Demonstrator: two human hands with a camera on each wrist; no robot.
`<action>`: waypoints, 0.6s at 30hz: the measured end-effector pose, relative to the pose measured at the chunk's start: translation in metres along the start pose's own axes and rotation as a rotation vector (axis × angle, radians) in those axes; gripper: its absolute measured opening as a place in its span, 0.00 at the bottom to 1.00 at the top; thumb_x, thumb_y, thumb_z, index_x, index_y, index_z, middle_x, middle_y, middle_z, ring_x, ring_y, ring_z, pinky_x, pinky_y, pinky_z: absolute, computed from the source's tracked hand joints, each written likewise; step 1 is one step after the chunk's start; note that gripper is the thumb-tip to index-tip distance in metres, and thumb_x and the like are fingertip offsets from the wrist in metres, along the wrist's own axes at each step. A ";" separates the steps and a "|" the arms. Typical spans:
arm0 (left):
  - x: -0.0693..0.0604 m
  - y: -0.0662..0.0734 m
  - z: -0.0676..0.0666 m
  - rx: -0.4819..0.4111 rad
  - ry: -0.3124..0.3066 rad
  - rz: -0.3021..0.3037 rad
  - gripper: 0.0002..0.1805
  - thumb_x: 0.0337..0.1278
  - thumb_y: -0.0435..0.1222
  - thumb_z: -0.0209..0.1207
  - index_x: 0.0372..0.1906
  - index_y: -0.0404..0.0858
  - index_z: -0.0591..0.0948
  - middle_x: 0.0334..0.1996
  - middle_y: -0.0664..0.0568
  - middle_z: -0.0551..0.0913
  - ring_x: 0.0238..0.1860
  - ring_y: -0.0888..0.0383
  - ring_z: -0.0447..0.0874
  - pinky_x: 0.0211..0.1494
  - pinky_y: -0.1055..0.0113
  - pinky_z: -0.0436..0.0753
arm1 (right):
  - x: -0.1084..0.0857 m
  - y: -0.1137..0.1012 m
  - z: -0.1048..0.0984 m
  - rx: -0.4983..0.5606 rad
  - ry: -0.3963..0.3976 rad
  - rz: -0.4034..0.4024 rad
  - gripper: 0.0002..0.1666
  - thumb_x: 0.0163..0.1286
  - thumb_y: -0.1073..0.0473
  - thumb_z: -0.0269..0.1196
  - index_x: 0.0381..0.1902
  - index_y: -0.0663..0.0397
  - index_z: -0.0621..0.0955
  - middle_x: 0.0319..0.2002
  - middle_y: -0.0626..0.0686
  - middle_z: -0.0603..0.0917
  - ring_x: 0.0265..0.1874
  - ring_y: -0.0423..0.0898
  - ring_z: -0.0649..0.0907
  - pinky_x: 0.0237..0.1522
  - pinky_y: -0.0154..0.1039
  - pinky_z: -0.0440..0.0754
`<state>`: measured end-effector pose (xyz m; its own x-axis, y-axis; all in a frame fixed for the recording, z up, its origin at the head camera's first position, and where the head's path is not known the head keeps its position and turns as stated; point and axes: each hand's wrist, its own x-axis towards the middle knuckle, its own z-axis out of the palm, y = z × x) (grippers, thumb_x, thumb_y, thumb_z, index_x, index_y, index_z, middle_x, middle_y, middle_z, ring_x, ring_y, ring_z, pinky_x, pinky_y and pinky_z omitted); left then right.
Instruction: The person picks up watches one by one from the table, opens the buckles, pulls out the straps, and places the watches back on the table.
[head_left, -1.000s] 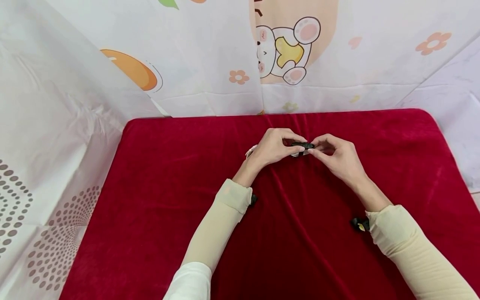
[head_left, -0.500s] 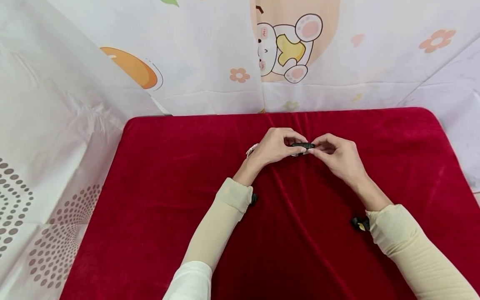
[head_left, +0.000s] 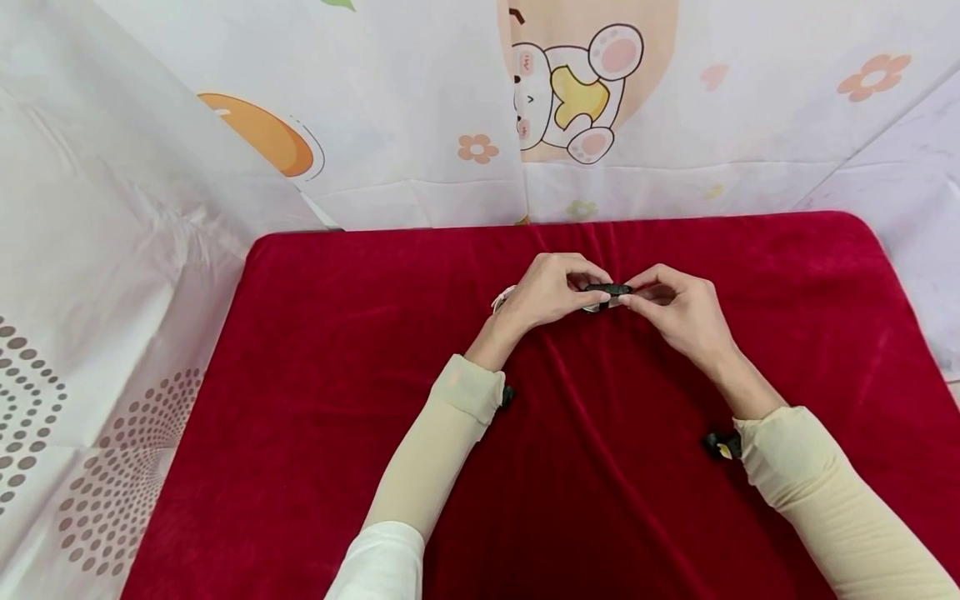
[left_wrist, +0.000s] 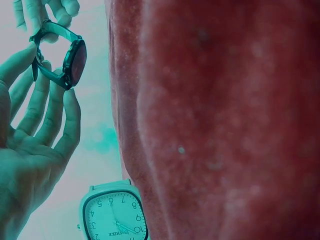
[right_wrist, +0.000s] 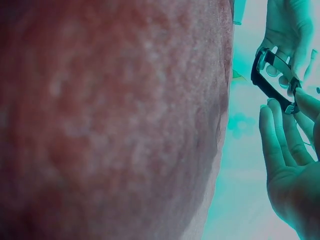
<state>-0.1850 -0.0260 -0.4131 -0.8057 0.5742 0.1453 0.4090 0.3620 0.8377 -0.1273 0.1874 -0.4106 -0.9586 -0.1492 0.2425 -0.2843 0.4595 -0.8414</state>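
A printed curtain (head_left: 390,108) hangs behind red cloth (head_left: 315,400).

the right hand (right_wrist: 296,185) and left hand (right_wrist: 289,27) hold a looped watch (right_wrist: 271,90) (blurred red cloth (right_wrist: 110,120) alongside).

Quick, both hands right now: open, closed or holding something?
Left hand: holding the dark-strapped watch between thumb and fingers.
Right hand: pinching the same watch at its other end.

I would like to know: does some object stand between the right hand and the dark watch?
Nothing visible does: the right hand pinches the dark watch directly, and the left hand holds it from the other side. The square-faced watch is off to one side, not in between.
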 end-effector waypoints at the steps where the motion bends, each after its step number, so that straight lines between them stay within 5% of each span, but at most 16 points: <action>1: 0.000 0.000 0.000 0.001 0.001 -0.002 0.09 0.54 0.36 0.72 0.41 0.41 0.89 0.32 0.57 0.85 0.33 0.66 0.81 0.39 0.75 0.81 | -0.001 -0.004 -0.001 0.004 -0.001 0.002 0.09 0.59 0.71 0.72 0.38 0.62 0.85 0.33 0.59 0.88 0.28 0.35 0.86 0.32 0.23 0.80; 9: -0.001 -0.001 0.001 -0.004 0.021 0.011 0.09 0.54 0.36 0.72 0.41 0.42 0.89 0.32 0.57 0.85 0.33 0.66 0.82 0.39 0.75 0.82 | -0.003 -0.023 -0.004 0.162 -0.027 0.053 0.09 0.61 0.74 0.69 0.40 0.71 0.83 0.35 0.64 0.85 0.28 0.50 0.88 0.33 0.33 0.86; 18: 0.000 -0.001 0.001 -0.004 0.036 0.030 0.09 0.54 0.36 0.72 0.41 0.42 0.90 0.32 0.57 0.86 0.34 0.66 0.82 0.41 0.75 0.81 | -0.002 -0.016 -0.004 0.284 -0.017 0.105 0.10 0.63 0.73 0.68 0.42 0.73 0.82 0.36 0.56 0.85 0.30 0.44 0.88 0.32 0.44 0.87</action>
<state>-0.1849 -0.0260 -0.4140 -0.8081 0.5580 0.1887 0.4311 0.3420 0.8350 -0.1209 0.1838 -0.3955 -0.9814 -0.1298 0.1412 -0.1665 0.2106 -0.9633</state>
